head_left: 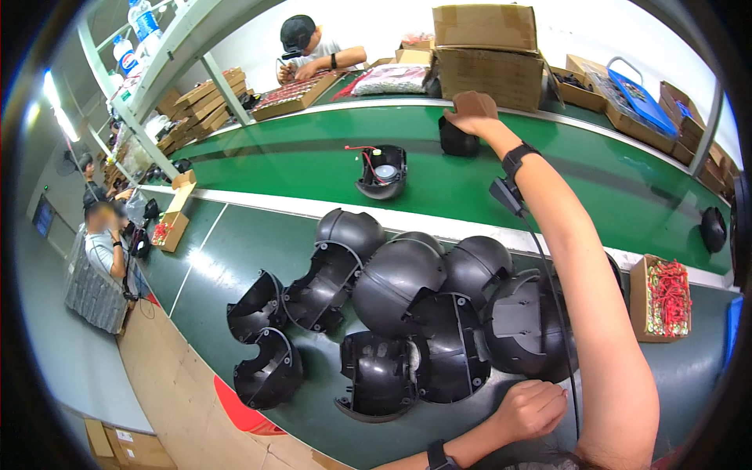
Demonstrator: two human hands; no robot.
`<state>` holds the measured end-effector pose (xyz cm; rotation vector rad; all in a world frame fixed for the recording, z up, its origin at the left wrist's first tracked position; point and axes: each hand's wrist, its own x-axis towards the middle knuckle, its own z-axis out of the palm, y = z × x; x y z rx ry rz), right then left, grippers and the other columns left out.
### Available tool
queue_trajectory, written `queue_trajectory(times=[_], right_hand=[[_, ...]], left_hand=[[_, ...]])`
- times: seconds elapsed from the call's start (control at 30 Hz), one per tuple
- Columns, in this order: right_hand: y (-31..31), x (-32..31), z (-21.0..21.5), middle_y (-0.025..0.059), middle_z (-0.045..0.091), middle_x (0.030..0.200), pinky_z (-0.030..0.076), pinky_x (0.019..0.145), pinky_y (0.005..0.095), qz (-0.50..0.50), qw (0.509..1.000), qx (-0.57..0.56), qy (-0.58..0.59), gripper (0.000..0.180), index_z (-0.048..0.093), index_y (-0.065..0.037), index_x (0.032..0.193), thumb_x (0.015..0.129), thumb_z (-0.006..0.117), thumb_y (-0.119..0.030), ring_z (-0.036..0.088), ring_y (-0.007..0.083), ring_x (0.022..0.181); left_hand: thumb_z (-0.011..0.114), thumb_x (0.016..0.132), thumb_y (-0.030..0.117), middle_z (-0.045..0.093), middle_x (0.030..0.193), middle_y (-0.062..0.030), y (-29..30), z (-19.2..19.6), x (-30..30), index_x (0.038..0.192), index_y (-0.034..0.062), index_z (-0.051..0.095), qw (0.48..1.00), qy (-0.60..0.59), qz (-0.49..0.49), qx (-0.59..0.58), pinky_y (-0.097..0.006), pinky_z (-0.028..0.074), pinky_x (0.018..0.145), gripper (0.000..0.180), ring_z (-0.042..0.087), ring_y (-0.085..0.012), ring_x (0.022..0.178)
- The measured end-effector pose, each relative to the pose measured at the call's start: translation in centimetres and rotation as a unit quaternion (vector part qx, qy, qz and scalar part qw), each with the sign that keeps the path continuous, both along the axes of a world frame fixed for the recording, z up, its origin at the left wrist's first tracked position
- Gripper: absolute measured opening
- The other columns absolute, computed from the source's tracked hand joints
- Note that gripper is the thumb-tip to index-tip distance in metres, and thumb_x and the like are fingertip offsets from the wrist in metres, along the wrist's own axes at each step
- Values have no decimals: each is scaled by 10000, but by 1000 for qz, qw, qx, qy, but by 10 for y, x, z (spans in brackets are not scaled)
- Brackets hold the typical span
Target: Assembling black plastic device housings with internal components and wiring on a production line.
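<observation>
My right arm reaches across to the green conveyor belt, where my right hand grips the top of a black plastic shell. My left hand is curled into a loose fist at the bench's near edge, beside the pile, with nothing visible in it. Several curved black shells lie heaped on the bench, among them a large domed one, an open half facing up and a small one with a notch. Farther left on the belt sits a shell with a round speaker-like part and red wire inside.
A carton of red-wired parts stands on the bench at the right. Another black piece lies at the belt's right end. Cardboard boxes and a blue tray line the far side, where a person works. A red stool is below the bench.
</observation>
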<state>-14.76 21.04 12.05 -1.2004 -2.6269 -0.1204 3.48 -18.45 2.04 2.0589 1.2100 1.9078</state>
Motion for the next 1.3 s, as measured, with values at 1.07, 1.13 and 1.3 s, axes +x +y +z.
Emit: queue_trajectory(times=[1.07,1.13,1.3], right_hand=[[-251,73,89,162,529,1215,437,943,405,630,685,-303,-205,752,480,-48,1257,663,830,-347,530,309,1120],[-224,66,91,127,602,1160,462,921,389,597,679,-392,-172,667,552,-34,1208,689,826,-350,589,254,1054],[-127,15,36,164,677,890,526,741,397,375,908,-186,-23,437,664,-12,932,729,727,-395,664,306,832]], left_hand=[[657,697,-23,497,652,-54,3,-1,-3,639,28,497,999,3,32,15,-312,421,467,177,527,-196,526],[656,699,-25,497,652,-56,4,1,1,638,26,494,999,4,27,17,-314,421,467,180,526,-197,524],[643,702,-30,486,646,-70,8,-3,5,643,17,499,999,-3,24,30,-324,419,466,162,526,-212,527]])
